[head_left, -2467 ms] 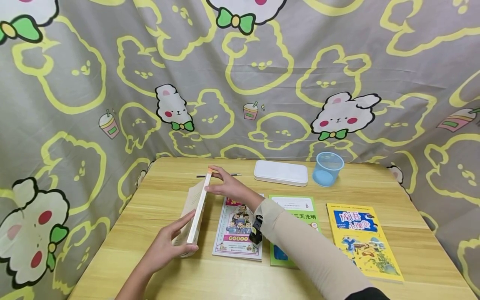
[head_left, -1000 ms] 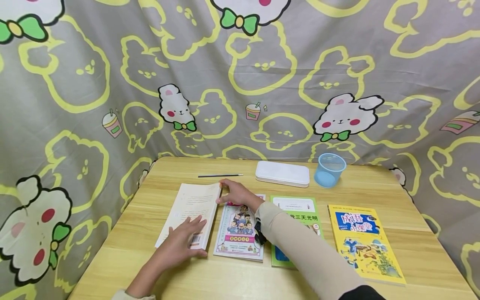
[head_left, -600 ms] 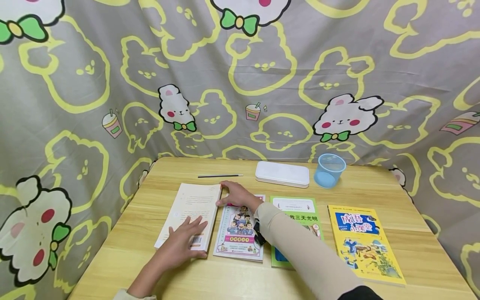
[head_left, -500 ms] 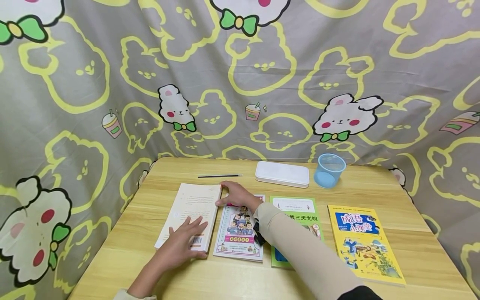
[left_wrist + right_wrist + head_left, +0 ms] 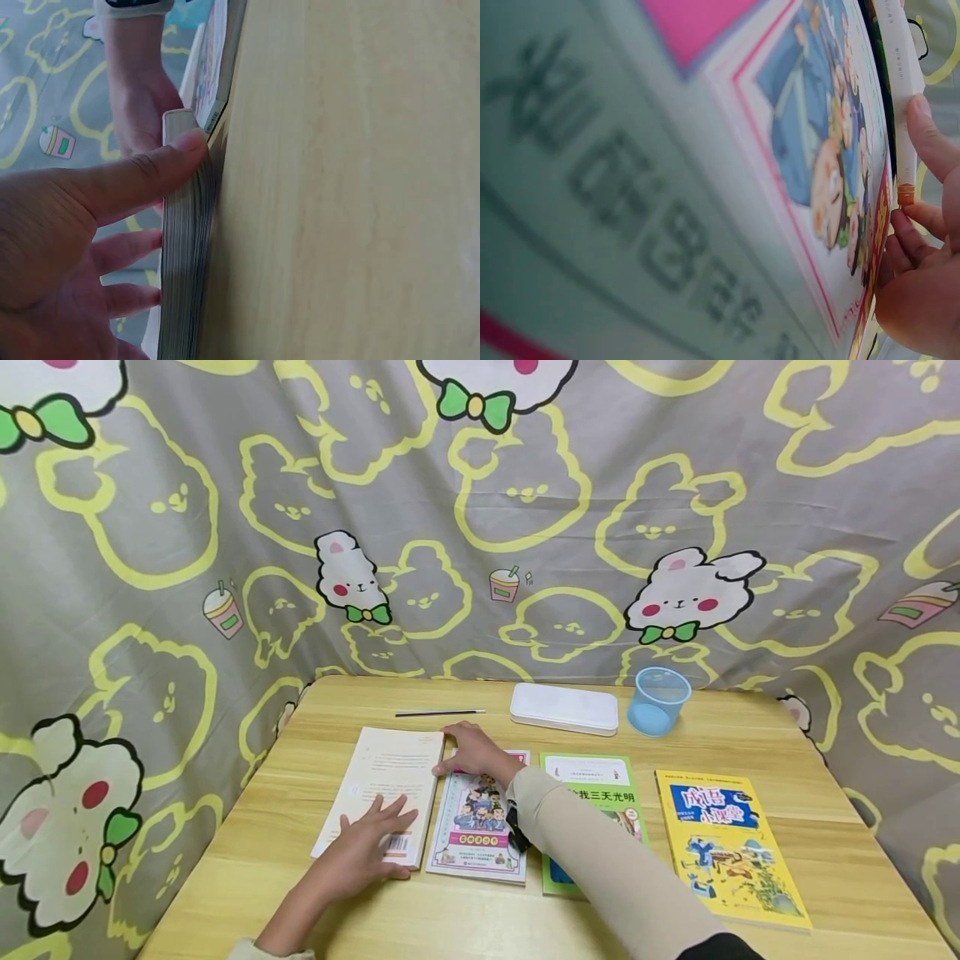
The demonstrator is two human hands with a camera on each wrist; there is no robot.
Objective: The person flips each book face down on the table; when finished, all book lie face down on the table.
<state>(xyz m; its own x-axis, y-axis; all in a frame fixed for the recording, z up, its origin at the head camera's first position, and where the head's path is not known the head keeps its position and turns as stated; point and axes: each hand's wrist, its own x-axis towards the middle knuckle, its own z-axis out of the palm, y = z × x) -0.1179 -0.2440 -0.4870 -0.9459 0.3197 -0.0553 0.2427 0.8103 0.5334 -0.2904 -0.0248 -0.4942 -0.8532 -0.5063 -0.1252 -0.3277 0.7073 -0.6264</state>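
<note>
My left grip (image 5: 360, 852) lies spread on the white book (image 5: 396, 758); my right grip (image 5: 476, 752) pinches its far corner; the pink book (image 5: 478, 814) lies just beside, on the worktop (image 5: 450, 922).

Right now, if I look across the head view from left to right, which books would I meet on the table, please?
Cream book under the spread left hand, white book with a pink-trimmed cartoon cover, green book, yellow book.
</note>
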